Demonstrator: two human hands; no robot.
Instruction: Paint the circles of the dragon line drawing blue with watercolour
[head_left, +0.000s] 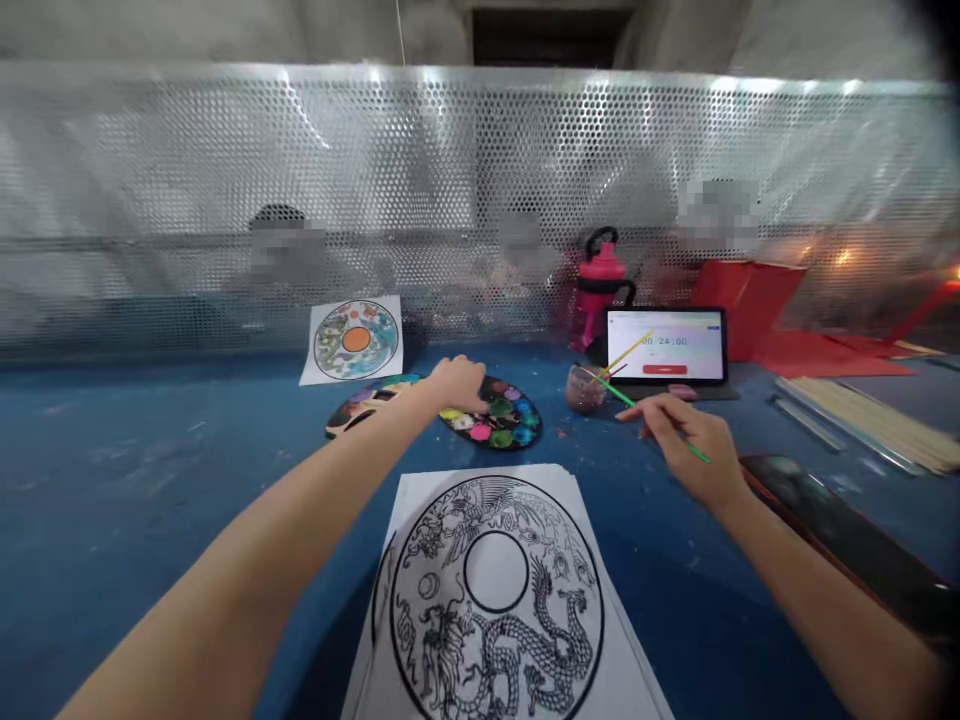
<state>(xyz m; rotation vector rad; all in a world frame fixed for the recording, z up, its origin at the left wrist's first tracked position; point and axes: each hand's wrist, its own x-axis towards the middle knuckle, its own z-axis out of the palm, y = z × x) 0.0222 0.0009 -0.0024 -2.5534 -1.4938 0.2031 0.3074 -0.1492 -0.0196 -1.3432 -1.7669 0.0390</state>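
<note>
Pinching a likely light brush (619, 394), best mid-handle: right hand (691, 430), two o'clock; left hand (457, 383) over palette (514, 421), twelve o'clock, grip unclear.

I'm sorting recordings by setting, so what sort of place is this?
Probably an art or craft workspace: there's a paint palette, a green brush in the right hand, and a stack of printed line-art sheets on the blue table.

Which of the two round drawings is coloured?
The far drawing, before the mesh: it shows orange and blue. The near drawing has only black lines.
</note>
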